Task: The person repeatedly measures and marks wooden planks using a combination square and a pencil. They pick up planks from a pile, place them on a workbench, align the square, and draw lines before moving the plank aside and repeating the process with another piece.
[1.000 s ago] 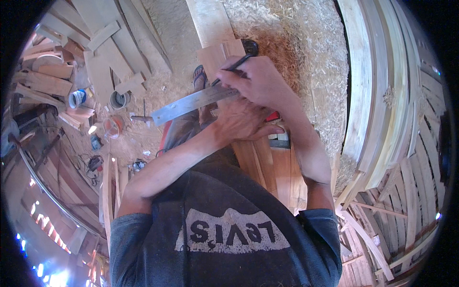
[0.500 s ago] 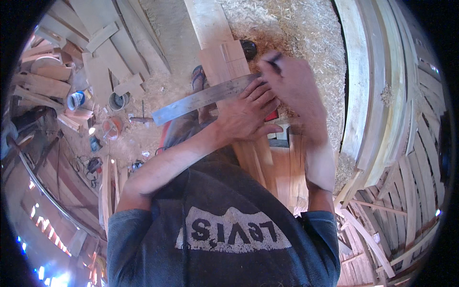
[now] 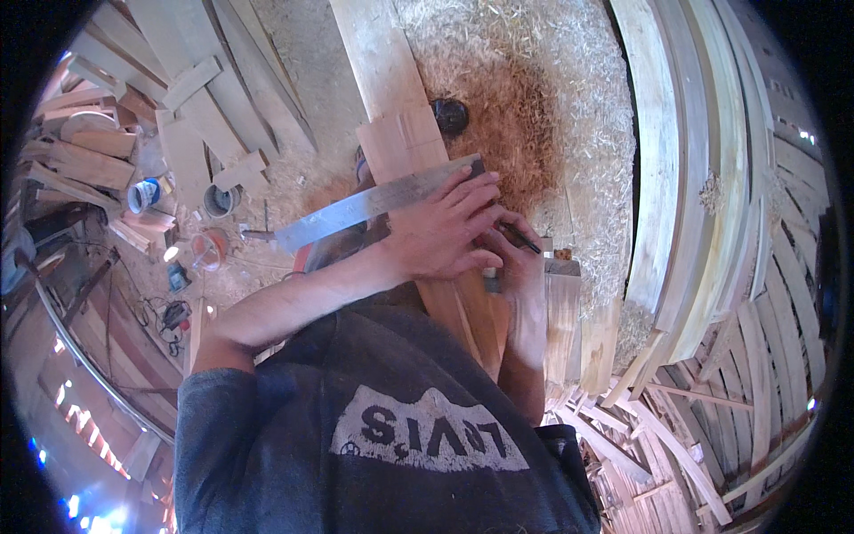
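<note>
A pale wooden board (image 3: 402, 142) runs away from me, and a long flat metal blade with a dark right end, apparently a try square (image 3: 342, 214), lies across it. My left hand (image 3: 445, 227) holds the square down, its fingers over the dark end and its thumb apart. Most of that end is hidden beneath the fingers. Beside it, at the board's right edge, my right hand (image 3: 514, 249) is closed around a thin black pencil (image 3: 522, 238). The pencil points down to the right, away from the blade.
Dark round object (image 3: 450, 116) stands right of the board, among wood shavings (image 3: 525, 98). Long planks (image 3: 649, 178) are stacked at right. Far left are more boards (image 3: 200, 107), buckets (image 3: 221, 201) and a power tool with a cord (image 3: 175, 313). Wood blocks (image 3: 562, 303) lie near my right forearm.
My right hand has come down and left from above the shavings to beside my left hand. The square and left hand appear slightly lower and farther left as the view shifts.
</note>
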Demonstrator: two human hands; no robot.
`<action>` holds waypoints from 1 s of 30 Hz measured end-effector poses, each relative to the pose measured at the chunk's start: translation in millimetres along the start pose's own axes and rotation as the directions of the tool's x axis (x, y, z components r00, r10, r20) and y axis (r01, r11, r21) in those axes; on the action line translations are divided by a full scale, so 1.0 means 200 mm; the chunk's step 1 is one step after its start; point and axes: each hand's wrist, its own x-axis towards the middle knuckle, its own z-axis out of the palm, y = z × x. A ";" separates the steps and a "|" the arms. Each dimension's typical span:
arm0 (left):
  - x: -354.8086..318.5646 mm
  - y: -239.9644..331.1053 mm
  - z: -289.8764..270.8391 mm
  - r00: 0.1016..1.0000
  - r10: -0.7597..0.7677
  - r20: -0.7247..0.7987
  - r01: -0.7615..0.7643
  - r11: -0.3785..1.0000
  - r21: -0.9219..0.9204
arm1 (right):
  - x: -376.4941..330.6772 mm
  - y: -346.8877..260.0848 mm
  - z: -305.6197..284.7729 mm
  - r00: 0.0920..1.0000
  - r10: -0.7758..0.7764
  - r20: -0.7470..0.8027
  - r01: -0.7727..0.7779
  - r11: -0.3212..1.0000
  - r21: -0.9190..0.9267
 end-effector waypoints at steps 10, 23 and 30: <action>0.05 -0.08 -0.11 0.997 -0.030 0.065 0.027 0.999 0.045 | 0.09 -0.14 0.13 0.997 0.074 -0.031 -0.069 0.990 0.126; 0.06 -0.08 -0.10 1.000 -0.016 0.017 0.014 0.992 0.127 | 0.13 -0.14 0.10 0.988 0.153 -0.011 -0.151 0.983 0.104; 0.07 -0.07 -0.09 1.000 -0.018 0.005 0.017 0.995 0.102 | 0.14 -0.14 0.04 0.996 0.069 0.057 -0.067 0.997 -0.044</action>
